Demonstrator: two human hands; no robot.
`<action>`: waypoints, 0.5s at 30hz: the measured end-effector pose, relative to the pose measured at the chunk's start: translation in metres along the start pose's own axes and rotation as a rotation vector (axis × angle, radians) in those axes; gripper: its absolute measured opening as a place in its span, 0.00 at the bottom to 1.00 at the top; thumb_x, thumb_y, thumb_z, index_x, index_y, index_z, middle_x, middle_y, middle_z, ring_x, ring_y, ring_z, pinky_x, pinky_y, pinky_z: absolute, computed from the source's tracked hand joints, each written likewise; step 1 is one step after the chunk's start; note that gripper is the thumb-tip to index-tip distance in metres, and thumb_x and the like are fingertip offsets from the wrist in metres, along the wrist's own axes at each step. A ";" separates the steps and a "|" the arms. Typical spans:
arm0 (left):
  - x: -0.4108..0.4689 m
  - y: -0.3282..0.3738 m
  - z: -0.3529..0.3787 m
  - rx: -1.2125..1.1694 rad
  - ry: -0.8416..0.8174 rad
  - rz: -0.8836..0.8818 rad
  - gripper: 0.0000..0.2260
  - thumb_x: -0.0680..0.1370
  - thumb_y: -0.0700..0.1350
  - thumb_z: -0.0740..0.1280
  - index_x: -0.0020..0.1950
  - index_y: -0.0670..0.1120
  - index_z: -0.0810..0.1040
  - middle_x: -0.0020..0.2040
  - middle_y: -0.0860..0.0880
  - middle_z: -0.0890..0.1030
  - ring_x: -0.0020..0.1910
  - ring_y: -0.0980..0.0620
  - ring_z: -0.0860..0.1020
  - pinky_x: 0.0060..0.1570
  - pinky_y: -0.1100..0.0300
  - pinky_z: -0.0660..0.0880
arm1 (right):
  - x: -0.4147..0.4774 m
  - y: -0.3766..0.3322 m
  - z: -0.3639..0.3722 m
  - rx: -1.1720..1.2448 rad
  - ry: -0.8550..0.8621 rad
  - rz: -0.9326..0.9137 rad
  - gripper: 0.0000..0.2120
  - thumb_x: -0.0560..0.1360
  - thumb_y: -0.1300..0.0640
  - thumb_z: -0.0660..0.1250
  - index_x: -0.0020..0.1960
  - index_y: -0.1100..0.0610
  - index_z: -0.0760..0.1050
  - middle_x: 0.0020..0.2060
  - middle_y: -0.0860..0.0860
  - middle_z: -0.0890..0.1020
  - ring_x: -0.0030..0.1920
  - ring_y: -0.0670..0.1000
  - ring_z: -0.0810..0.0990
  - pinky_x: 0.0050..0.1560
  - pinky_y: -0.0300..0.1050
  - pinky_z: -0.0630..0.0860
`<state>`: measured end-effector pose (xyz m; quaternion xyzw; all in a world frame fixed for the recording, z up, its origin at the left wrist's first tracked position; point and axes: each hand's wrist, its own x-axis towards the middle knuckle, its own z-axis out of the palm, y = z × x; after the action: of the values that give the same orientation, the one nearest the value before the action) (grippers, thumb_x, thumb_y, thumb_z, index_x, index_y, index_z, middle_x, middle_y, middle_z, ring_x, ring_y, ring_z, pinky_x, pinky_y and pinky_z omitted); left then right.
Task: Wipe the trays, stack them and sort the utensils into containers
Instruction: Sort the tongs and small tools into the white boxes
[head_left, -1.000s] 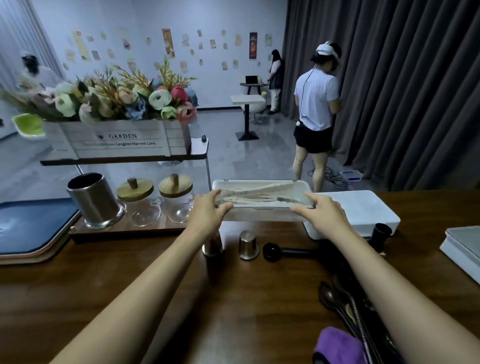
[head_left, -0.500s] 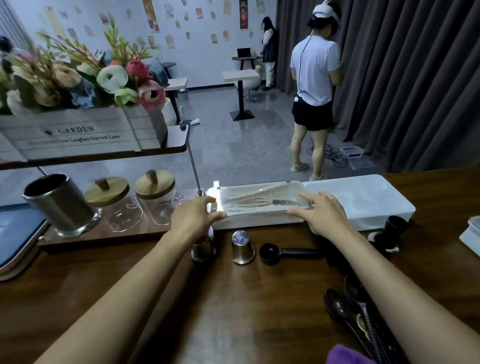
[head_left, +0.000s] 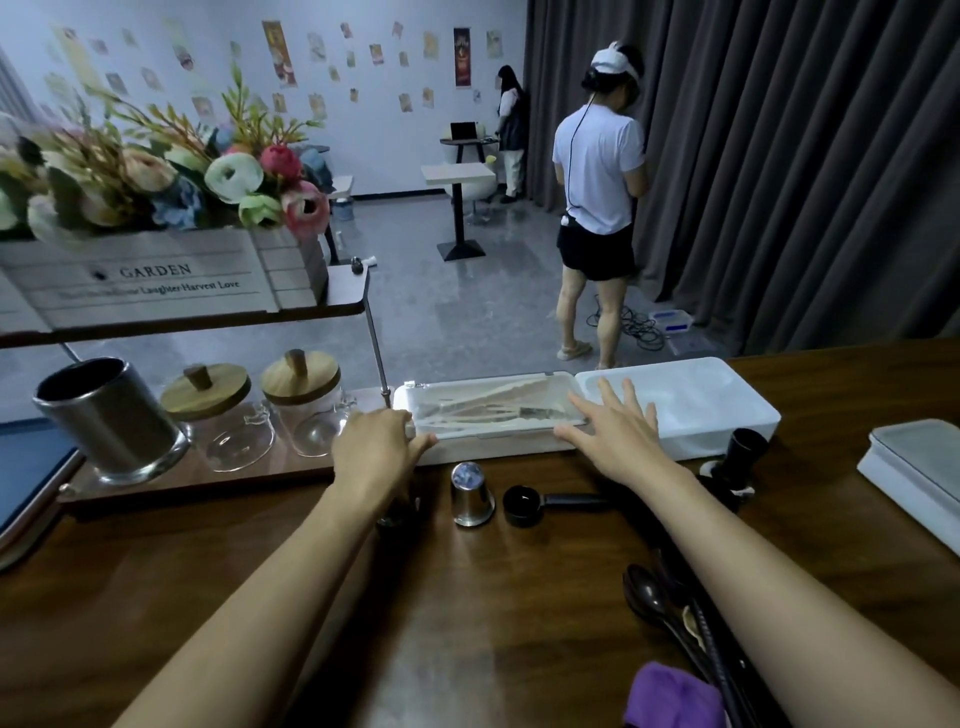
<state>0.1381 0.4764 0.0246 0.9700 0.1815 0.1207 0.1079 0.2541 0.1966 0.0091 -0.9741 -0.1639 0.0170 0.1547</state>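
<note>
Head view: the clear utensil box, lifted a second ago, now rests at the table's far edge, left hand curled on its left end, right hand spread open, releasing, so sorting continues.

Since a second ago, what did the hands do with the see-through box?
The clear box, held up in both hands before, now sits on the table beside the white lid. The right hand has let go and spreads open; the left hand still touches the box's corner. The steel cup, scoop and jars stayed put.
</note>
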 end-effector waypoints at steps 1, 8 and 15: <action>-0.004 0.000 -0.001 -0.008 0.019 0.016 0.21 0.78 0.62 0.68 0.59 0.47 0.83 0.56 0.46 0.83 0.58 0.39 0.79 0.47 0.51 0.75 | -0.004 0.000 -0.002 -0.001 0.016 -0.008 0.34 0.78 0.32 0.57 0.80 0.41 0.55 0.82 0.51 0.50 0.81 0.58 0.41 0.76 0.66 0.44; -0.041 0.027 -0.010 -0.290 0.173 0.177 0.18 0.81 0.52 0.68 0.70 0.49 0.80 0.71 0.47 0.78 0.70 0.45 0.74 0.66 0.50 0.71 | -0.059 0.003 -0.024 0.245 0.088 -0.017 0.32 0.79 0.35 0.61 0.80 0.43 0.59 0.82 0.50 0.51 0.81 0.52 0.43 0.77 0.56 0.53; -0.087 0.071 -0.008 -0.501 0.126 0.287 0.21 0.81 0.54 0.67 0.74 0.53 0.75 0.71 0.54 0.77 0.71 0.52 0.72 0.67 0.56 0.70 | -0.129 0.001 -0.042 0.358 0.132 0.030 0.30 0.79 0.37 0.62 0.79 0.42 0.61 0.81 0.45 0.52 0.80 0.47 0.48 0.76 0.54 0.56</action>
<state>0.0805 0.3799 0.0335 0.9195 0.0135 0.2357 0.3143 0.1360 0.1415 0.0463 -0.9323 -0.1334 -0.0158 0.3359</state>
